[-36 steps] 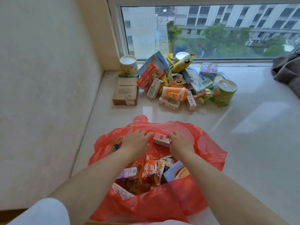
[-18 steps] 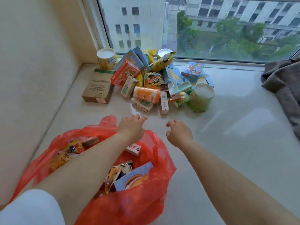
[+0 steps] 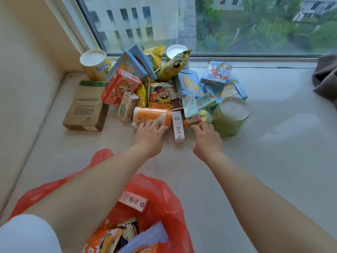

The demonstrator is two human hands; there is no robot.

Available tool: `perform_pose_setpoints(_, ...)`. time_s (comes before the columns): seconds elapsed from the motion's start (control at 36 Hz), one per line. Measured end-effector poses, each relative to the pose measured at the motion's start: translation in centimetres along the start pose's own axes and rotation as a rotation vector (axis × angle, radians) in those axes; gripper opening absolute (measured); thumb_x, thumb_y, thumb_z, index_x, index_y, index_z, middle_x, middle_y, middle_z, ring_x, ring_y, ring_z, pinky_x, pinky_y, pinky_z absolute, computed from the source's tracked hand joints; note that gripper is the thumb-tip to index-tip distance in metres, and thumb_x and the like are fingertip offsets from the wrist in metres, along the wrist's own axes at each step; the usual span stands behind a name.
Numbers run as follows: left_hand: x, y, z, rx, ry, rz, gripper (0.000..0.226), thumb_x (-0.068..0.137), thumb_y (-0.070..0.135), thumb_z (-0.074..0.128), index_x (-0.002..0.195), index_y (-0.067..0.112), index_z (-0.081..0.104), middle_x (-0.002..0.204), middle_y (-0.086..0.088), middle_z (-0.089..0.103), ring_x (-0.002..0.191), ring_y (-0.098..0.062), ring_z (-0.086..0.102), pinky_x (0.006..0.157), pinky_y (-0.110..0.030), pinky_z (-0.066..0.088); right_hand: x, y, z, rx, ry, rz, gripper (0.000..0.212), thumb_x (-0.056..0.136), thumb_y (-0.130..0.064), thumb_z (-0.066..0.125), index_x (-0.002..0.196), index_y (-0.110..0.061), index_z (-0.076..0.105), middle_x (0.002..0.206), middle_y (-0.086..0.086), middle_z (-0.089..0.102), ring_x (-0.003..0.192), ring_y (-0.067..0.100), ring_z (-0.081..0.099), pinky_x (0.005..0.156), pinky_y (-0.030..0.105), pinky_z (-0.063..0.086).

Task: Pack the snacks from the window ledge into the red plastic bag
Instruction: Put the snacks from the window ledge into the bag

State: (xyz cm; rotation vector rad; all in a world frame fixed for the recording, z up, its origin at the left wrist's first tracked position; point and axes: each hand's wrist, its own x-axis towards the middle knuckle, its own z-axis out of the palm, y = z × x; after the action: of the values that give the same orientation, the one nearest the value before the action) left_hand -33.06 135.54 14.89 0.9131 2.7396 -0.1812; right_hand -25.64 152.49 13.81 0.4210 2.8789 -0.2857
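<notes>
Fingers of the left hand point(image 3: 149, 136) are spread over the near end of an orange-and-white cylindrical snack pack point(image 3: 152, 115) lying on its side, touching it, though whether they grip it I cannot tell. Right hand point(image 3: 207, 141) is flat and loose just beside it, fingertips at a small yellow-orange wrapped sweet pack point(image 3: 193, 121), nothing clasped.

Between the two hands lies a slim white-and-pink drink carton point(image 3: 178, 127), pointing back toward the person. Crowding the right hand is a green paper tub with a white lid point(image 3: 230, 115), touching the little packs. Left of the orange pack stands a small cream-and-green drink carton point(image 3: 127, 106), then a red biscuit box point(image 3: 119, 87) and a flat brown paper bag point(image 3: 86, 105).

Behind, the heap piles up against the window: blue cake boxes point(image 3: 188, 84), a yellow crisp packet point(image 3: 172, 67), a yellow tub with white lid point(image 3: 95, 63). All on the pale stone window ledge point(image 3: 273, 161).

Red plastic bag point(image 3: 164, 203) sits nearest the person, mouth open, under the left forearm, with a pink-and-white carton point(image 3: 133, 200) and bright wrappers inside.
</notes>
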Motion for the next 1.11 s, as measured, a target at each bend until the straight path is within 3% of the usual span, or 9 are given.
perform_pose_setpoints(0.19,5.2,-1.4,0.2,-0.015,-0.012,-0.101,0.058,0.092,0.032,0.051,0.145,0.028,0.028,0.152,-0.003,0.023,0.141,-0.026,0.02,0.113,-0.044,0.023,4.0,0.2,1.6,-0.037,0.052,-0.012,0.078,0.082,-0.012,0.055,0.148,-0.029,0.016,0.153,0.005,0.009,0.135,0.028,0.005,0.104,0.041,0.03)
perform_pose_setpoints(0.28,6.9,-1.6,0.4,-0.072,-0.076,-0.177,0.078,0.086,0.027,0.061,0.149,0.029,0.015,0.156,-0.003,0.014,0.144,-0.027,0.01,0.117,-0.047,0.015,5.1,0.7,2.8,-0.029,0.098,-0.009,0.081,0.08,-0.009,0.057,0.148,-0.029,0.017,0.15,0.004,0.002,0.13,0.025,-0.003,0.108,0.044,0.024)
perform_pose_setpoints(0.36,8.3,-2.2,1.0,-0.064,-0.108,-0.185,0.092,0.081,0.024,0.068,0.151,0.026,0.008,0.156,-0.004,0.01,0.144,-0.028,0.009,0.118,-0.047,0.015,6.1,1.2,4.5,-0.003,0.24,-0.043,0.082,0.07,-0.001,0.064,0.142,-0.029,0.036,0.141,0.001,0.003,0.128,0.026,0.008,0.106,0.051,0.027)
perform_pose_setpoints(0.44,9.4,-3.3,1.9,-0.026,-0.096,-0.18,0.098,0.076,0.024,0.074,0.15,0.024,0.01,0.154,-0.006,0.013,0.141,-0.029,0.015,0.117,-0.046,0.018,7.4,1.6,5.9,-0.026,0.317,-0.052,0.081,0.067,0.001,0.066,0.137,-0.032,0.041,0.138,0.003,0.013,0.122,0.029,0.021,0.1,0.052,0.035)
perform_pose_setpoints(0.61,10.4,-4.8,2.7,-0.004,-0.097,-0.106,0.082,0.079,0.023,0.069,0.146,0.022,0.022,0.154,-0.008,0.015,0.142,-0.03,0.016,0.118,-0.046,0.013,9.4,1.1,6.6,-0.095,0.452,-0.09,0.072,0.061,0.0,0.071,0.123,-0.029,0.051,0.131,0.01,0.026,0.095,0.038,0.057,0.085,0.048,0.047)
perform_pose_setpoints(0.69,10.8,-4.7,2.7,-0.007,-0.115,-0.075,0.079,0.079,0.025,0.068,0.144,0.02,0.024,0.158,-0.009,0.007,0.145,-0.028,0.009,0.118,-0.05,0.009,9.8,1.2,7.3,-0.084,0.525,-0.123,0.071,0.059,0.0,0.074,0.116,-0.03,0.043,0.127,0.011,0.031,0.083,0.037,0.058,0.077,0.043,0.051)
perform_pose_setpoints(0.86,11.5,-4.8,2.4,-0.015,-0.181,-0.027,0.079,0.076,0.026,0.07,0.141,0.015,0.028,0.16,-0.009,-0.003,0.147,-0.025,-0.004,0.116,-0.056,0.006,10.1,0.9,7.7,0.105,0.599,-0.087,0.062,0.063,0.004,0.072,0.106,-0.03,0.045,0.123,0.006,0.031,0.075,0.036,0.055,0.066,0.04,0.05)
perform_pose_setpoints(1.11,11.3,-4.2,2.1,0.061,-0.171,-0.013,0.077,0.07,0.03,0.073,0.135,0.013,0.034,0.14,-0.012,0.028,0.136,-0.029,0.025,0.115,-0.056,0.01,9.5,1.6,7.0,0.164,0.589,-0.136,0.062,0.06,0.0,0.079,0.104,-0.03,0.046,0.122,0.006,0.034,0.068,0.034,0.057,0.055,0.037,0.052)
